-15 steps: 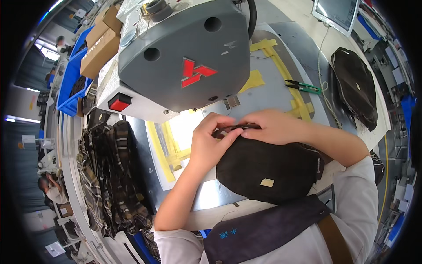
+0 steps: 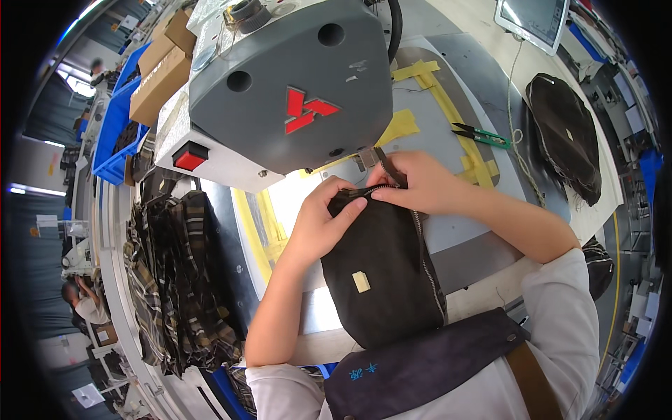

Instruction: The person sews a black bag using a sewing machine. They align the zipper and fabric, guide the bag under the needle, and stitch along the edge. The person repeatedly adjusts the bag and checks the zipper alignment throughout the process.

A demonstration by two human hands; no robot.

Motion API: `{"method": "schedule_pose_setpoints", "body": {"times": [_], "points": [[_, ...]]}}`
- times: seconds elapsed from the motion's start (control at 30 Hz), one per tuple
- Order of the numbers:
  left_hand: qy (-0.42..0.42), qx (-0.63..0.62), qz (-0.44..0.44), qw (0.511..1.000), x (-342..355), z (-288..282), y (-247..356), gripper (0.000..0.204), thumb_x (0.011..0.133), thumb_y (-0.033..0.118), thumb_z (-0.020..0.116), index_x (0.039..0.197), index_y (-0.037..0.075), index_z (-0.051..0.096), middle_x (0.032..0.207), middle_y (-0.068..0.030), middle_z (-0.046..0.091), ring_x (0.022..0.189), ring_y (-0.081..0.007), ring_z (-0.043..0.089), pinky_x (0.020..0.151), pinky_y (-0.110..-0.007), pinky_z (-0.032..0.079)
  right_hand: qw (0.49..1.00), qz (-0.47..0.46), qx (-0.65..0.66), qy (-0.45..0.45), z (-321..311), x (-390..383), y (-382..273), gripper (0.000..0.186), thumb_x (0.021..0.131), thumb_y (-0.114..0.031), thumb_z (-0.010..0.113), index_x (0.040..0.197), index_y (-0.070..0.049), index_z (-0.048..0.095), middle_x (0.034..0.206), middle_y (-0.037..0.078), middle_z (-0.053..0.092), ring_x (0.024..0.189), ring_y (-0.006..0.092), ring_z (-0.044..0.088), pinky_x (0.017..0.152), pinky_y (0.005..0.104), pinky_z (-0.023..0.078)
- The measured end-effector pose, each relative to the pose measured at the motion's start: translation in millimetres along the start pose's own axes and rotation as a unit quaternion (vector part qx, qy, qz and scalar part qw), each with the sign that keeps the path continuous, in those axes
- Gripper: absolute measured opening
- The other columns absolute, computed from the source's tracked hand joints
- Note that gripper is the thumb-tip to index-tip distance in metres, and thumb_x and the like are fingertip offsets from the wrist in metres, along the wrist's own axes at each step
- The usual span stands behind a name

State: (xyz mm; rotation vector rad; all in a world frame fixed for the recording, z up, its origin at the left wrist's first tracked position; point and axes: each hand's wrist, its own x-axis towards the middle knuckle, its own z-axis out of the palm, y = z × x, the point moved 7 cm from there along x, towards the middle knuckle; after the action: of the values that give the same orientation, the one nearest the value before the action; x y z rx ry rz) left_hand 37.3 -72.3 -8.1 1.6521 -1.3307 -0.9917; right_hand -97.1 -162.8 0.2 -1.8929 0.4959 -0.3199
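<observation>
Pinching the top edge of the dark fabric pouch (image 2: 381, 273) with your left hand (image 2: 323, 224), you keep it taut just below the grey sewing machine head (image 2: 290, 91), so the zipper (image 2: 427, 259) lies flat. Your right hand (image 2: 420, 185) grips the zipper end beside the needle area, steadying it there. Green thread snips (image 2: 481, 135) lie apart on the table (image 2: 462, 238), within reach.
</observation>
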Motion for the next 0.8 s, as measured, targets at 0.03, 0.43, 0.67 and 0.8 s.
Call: {"method": "schedule_pose_setpoints", "body": {"times": [0.03, 0.43, 0.67, 0.8], "points": [[0.011, -0.012, 0.010, 1.000, -0.1, -0.8, 4.1, 0.016, 0.080, 0.005, 0.071, 0.094, 0.001, 0.063, 0.087, -0.0077, 0.059, 0.082, -0.0177, 0.057, 0.077, -0.029, 0.045, 0.999, -0.019, -0.037, 0.013, 0.5, -1.2, -3.4, 0.025, 0.081, -0.020, 0.070, 0.099, -0.004, 0.061, 0.083, 0.006, 0.059, 0.074, 0.0172, 0.057, 0.067, 0.0307, 0.045], [0.205, 0.178, 0.218, 0.937, -20.7, -2.9, 36.3, 0.018, 0.068, 0.001, 0.077, 0.081, 0.004, 0.064, 0.077, -0.0066, 0.060, 0.070, -0.0252, 0.060, 0.063, -0.032, 0.048, 0.991, 0.040, 0.102, 0.080, 10.2, -13.1, 1.2, 0.014, 0.086, -0.014, 0.066, 0.090, -0.003, 0.058, 0.078, 0.004, 0.059, 0.072, 0.0127, 0.057, 0.067, 0.0293, 0.046], [0.136, 0.147, 0.270, 0.942, -18.7, 3.8, 38.9, 0.019, 0.067, -0.004, 0.073, 0.081, 0.005, 0.064, 0.080, -0.0054, 0.063, 0.076, -0.0245, 0.061, 0.068, -0.033, 0.049, 0.991, -0.006, 0.126, 0.046, 12.2, -11.9, -1.8, 0.013, 0.087, -0.012, 0.066, 0.097, -0.003, 0.063, 0.080, 0.000, 0.061, 0.071, 0.0071, 0.053, 0.065, 0.0249, 0.045], [0.121, 0.075, 0.193, 0.971, -16.4, 1.9, 30.2, 0.018, 0.069, -0.005, 0.071, 0.083, 0.004, 0.064, 0.081, -0.0066, 0.063, 0.077, -0.0246, 0.061, 0.072, -0.033, 0.048, 0.995, -0.090, 0.019, 0.024, 4.0, -12.4, -17.1, 0.011, 0.085, -0.012, 0.068, 0.094, -0.006, 0.067, 0.081, 0.002, 0.064, 0.067, 0.0099, 0.055, 0.063, 0.0256, 0.045]]}}
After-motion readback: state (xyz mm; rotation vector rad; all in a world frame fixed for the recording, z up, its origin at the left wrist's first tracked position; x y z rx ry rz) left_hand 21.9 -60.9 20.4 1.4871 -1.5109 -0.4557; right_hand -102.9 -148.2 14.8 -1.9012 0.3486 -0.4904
